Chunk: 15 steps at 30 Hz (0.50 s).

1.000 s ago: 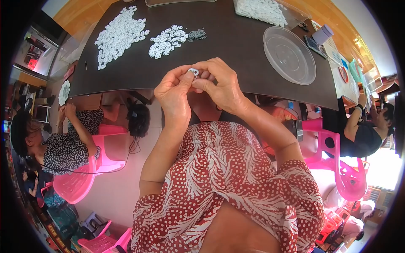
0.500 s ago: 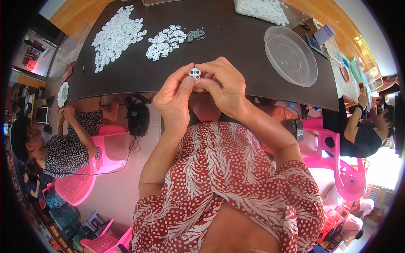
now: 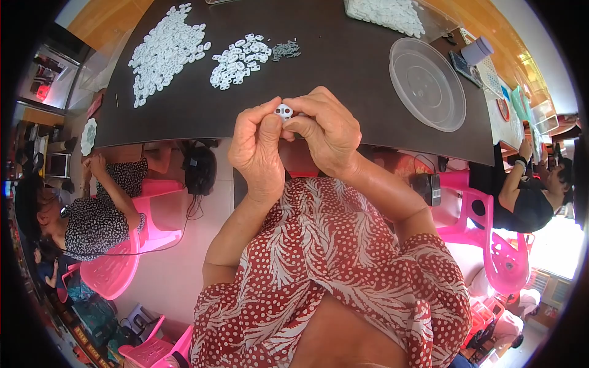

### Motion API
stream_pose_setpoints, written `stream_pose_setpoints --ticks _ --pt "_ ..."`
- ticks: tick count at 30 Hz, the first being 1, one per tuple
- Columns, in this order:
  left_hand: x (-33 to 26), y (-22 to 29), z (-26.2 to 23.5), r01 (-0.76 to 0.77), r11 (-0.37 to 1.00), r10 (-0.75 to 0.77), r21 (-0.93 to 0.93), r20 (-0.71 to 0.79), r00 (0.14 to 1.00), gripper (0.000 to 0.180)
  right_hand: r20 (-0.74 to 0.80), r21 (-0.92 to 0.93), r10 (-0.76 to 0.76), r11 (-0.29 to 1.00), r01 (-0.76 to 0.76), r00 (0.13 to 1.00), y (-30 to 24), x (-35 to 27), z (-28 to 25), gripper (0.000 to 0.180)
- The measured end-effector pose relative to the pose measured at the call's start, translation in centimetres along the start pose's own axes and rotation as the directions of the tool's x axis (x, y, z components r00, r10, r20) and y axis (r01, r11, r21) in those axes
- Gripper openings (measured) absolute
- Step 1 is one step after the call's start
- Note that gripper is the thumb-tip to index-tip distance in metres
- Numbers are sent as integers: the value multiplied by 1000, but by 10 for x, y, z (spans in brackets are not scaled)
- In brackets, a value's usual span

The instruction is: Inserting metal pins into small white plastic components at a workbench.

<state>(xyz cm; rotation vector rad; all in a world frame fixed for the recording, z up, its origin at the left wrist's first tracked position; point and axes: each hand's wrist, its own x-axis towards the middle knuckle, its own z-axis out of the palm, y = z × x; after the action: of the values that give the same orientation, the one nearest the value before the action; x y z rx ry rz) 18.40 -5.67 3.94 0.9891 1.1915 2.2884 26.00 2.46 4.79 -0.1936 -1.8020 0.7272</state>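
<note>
Between the fingertips of both hands is a small white plastic piece [image 3: 283, 111] with two dark round holes, held just over the table's near edge. My left hand [image 3: 257, 138] pinches it from the left with thumb and forefinger. From the right, the thumb and forefinger of my right hand [image 3: 326, 130] close on the same piece. The fingertips hide part of it, so whether it is one part or two joined is unclear. Beyond the hands lie a pile of white pieces with holes [image 3: 236, 61] and a small heap of dark grey pins [image 3: 285, 50].
A large heap of white oval pieces [image 3: 165, 55] covers the dark table's [image 3: 331, 61] far left. A round clear lid [image 3: 427, 86] lies on the right, below a clear tub of white pieces [image 3: 389, 15]. People sit at left [image 3: 98, 214] and right [image 3: 534, 190] on pink chairs.
Both hands have shifted slightly to the right and down. The white piece is turned a little, and less of its lower part shows between the fingertips.
</note>
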Motion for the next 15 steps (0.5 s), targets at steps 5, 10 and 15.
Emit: stream_pose_setpoints --ticks 5,10,15 --pt "2 0 3 -16 1000 16 17 -24 1000 18 13 -15 -21 1000 21 1000 1 1 0 27" --pt "2 -2 4 -77 995 79 63 -42 996 18 19 -41 -73 996 74 997 1 4 1 28" --pt "1 -3 1 -17 1000 16 -6 -71 997 21 58 -62 -14 998 18 998 -2 1 4 27"
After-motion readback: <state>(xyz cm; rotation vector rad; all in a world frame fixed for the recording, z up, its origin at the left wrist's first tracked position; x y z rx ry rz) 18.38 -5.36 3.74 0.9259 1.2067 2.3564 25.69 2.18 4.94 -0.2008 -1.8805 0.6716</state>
